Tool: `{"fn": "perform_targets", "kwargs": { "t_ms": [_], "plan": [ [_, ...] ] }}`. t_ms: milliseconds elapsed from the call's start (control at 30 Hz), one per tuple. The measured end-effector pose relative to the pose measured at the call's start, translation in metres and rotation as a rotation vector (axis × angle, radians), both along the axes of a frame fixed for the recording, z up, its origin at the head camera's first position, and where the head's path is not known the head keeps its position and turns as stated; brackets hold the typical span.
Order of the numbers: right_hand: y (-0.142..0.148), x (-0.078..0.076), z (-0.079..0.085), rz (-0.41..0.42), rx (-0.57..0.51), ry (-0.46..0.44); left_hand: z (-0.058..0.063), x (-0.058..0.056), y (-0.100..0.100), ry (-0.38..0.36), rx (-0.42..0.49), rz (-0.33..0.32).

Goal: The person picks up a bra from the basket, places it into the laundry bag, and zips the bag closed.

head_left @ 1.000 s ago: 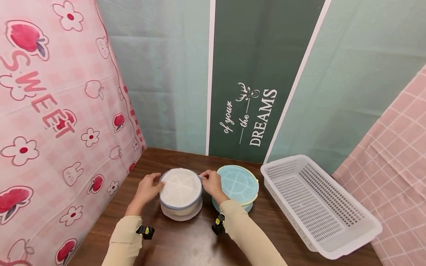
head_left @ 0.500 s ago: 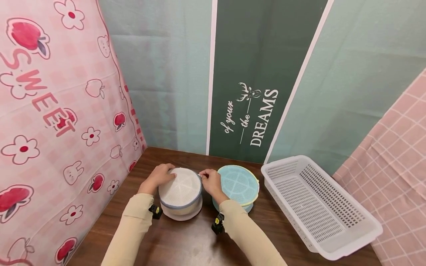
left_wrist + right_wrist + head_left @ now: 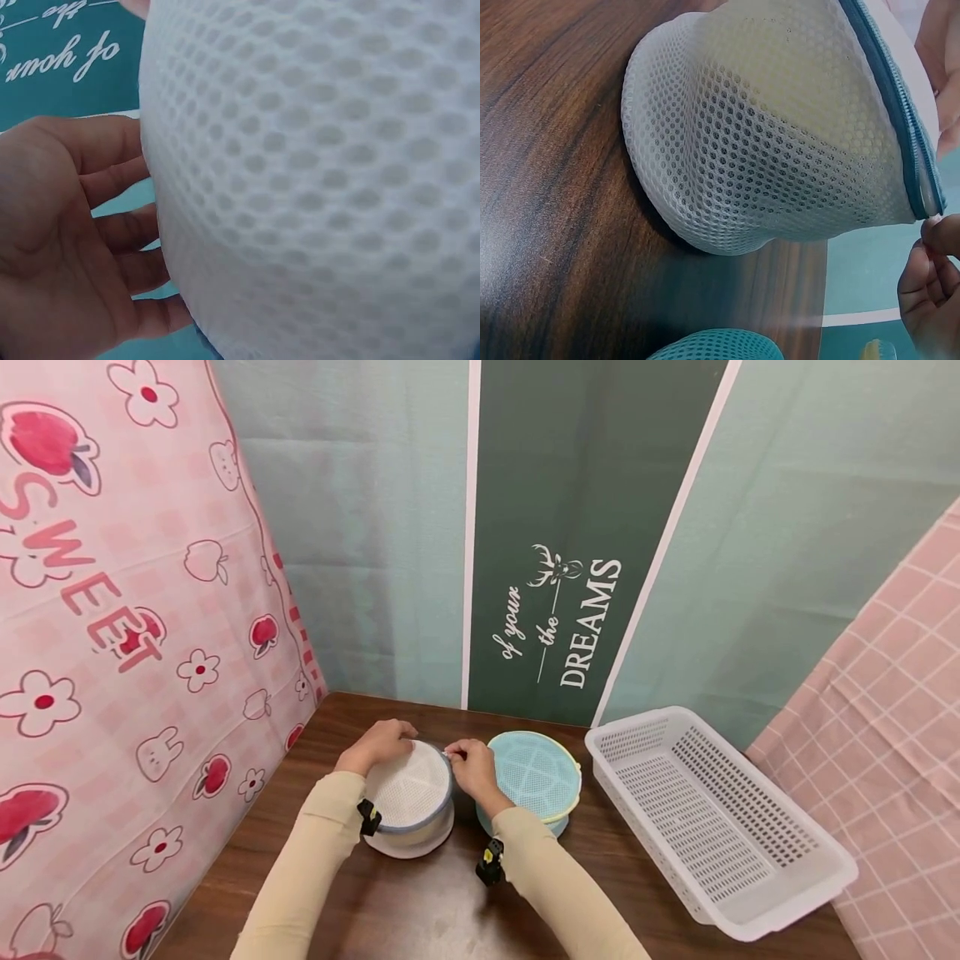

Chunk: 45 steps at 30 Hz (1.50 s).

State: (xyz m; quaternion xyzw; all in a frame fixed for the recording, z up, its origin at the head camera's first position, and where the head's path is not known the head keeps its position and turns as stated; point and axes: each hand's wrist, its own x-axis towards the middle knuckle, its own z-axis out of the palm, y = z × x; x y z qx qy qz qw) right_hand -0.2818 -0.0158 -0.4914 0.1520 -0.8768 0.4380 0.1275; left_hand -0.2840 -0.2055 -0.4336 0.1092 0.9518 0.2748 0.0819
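A round white mesh laundry bag (image 3: 408, 789) with a blue zipper (image 3: 897, 94) round its top stands on the table. Something pale yellow shows through its side in the right wrist view. My left hand (image 3: 381, 745) holds the far left rim, its fingertips hidden behind the mesh in the left wrist view. At the rim's right side, my right hand (image 3: 474, 770) pinches the small end of the zipper between thumb and finger. Beside that hand sits a light blue mesh laundry bag (image 3: 534, 772) with yellow edging, partly covered by my right wrist.
A white plastic basket (image 3: 780, 902) with slotted walls stands at the right of the brown wooden table (image 3: 442, 910). Printed cloths hang behind and on both sides; the pink cloth (image 3: 150, 718) borders the left edge.
My left hand has slid from the left side of the white bag along its rim towards the far side. My right hand keeps its pinch at the right of the rim.
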Motion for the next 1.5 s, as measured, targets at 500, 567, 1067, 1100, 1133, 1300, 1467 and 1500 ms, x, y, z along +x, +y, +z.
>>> {"fn": "perform_targets", "kwargs": {
  "t_ms": [500, 567, 1067, 1100, 1133, 1300, 1467, 1500],
  "plan": [
    [-0.002, -0.001, -0.001, 0.007, 0.034, 0.05, -0.002, -0.013, 0.025, -0.057, -0.11, -0.107],
    [-0.003, 0.001, 0.0, 0.009, 0.032, 0.049, -0.002, -0.014, 0.026, -0.031, -0.132, -0.114],
    [0.0, 0.006, 0.001, -0.009, 0.076, 0.01, -0.005, -0.017, 0.027, 0.024, -0.153, -0.094],
    [0.001, 0.006, 0.001, -0.012, 0.077, 0.01, -0.006, -0.017, 0.027, 0.027, -0.151, -0.095],
    [0.001, 0.006, 0.001, -0.012, 0.082, 0.014, -0.007, -0.017, 0.027, 0.032, -0.146, -0.096],
    [0.004, 0.009, 0.0, -0.014, 0.112, 0.03, -0.011, -0.016, 0.02, 0.072, -0.1, -0.067],
    [0.006, 0.01, 0.0, -0.027, 0.118, 0.028, -0.014, -0.014, 0.01, 0.113, -0.021, 0.017],
    [0.006, 0.01, -0.001, -0.029, 0.117, 0.028, -0.015, -0.013, 0.007, 0.125, -0.009, 0.033]
  ]
}}
